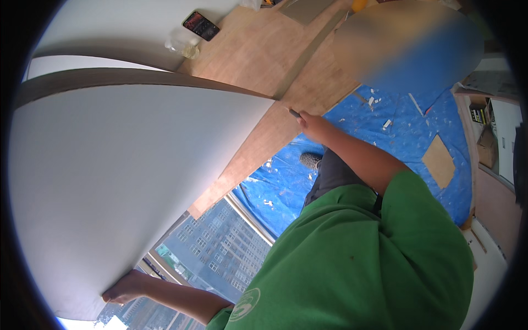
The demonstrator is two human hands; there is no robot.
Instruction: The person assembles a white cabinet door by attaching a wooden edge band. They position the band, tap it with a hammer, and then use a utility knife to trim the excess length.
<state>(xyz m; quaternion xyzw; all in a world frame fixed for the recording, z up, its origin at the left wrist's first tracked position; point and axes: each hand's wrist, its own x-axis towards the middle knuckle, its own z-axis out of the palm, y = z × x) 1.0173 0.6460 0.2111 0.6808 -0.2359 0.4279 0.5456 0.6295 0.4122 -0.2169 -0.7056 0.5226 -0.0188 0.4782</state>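
A large pale grey laminate sheet (126,176) with a dark brown edge strip fills the left of the view and lies over a plywood board (264,49). My left hand (125,289) grips the sheet's near corner at the lower left. My right hand (314,125) reaches forward to the sheet's far corner and is closed on a small dark tool (295,114) whose tip touches the plywood there. My green shirt (357,264) covers the lower right.
A phone (201,25) and a crumpled clear plastic bag (184,44) lie on the plywood's far side. A blue tarp (396,126) with white scraps and a plywood offcut (439,161) covers the floor. Another person (407,44) stands at the top right. A window (220,247) shows buildings below.
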